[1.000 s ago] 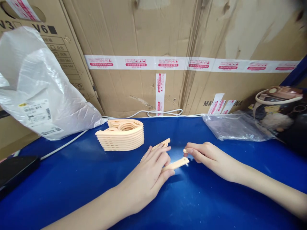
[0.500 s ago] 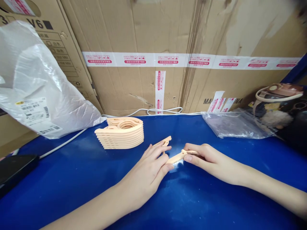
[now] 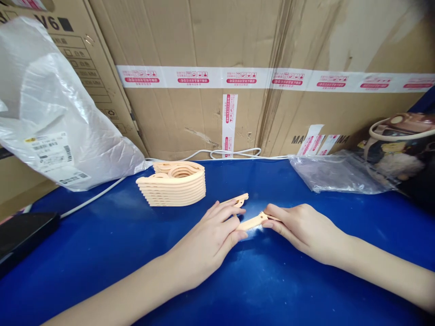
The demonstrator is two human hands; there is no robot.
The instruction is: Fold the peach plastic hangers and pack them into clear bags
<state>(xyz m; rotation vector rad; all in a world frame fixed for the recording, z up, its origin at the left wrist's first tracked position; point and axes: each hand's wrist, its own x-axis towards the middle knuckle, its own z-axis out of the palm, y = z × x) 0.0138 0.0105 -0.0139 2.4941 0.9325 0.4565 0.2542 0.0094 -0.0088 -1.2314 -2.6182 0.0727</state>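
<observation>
A peach-coloured folding clothes hanger (image 3: 252, 222) lies between my hands, low over the blue table. My left hand (image 3: 209, 242) grips its body, thumb on the near arm, with the other arm jutting out beyond the fingers. My right hand (image 3: 302, 228) pinches the thin piece at the hanger's right end, which looks like the hook, between thumb and fingers. Part of the hanger is hidden beneath my left fingers, and most of the hook end is inside my right hand. To the left stands a neat stack of several similar folded hangers (image 3: 173, 190).
Cardboard boxes (image 3: 190, 113) form a wall behind the blue table (image 3: 258, 290). A white plastic mailing bag (image 3: 68, 122) and a dark device (image 3: 27, 237) are at left. A white cable (image 3: 234, 152) runs along the back. Clear plastic bag (image 3: 333, 174) and brown bag (image 3: 397, 149) sit at right.
My right hand has turned slightly at the hanger's end, so less of the hook piece shows. My left hand keeps its grip. The whole view has shifted a little.
</observation>
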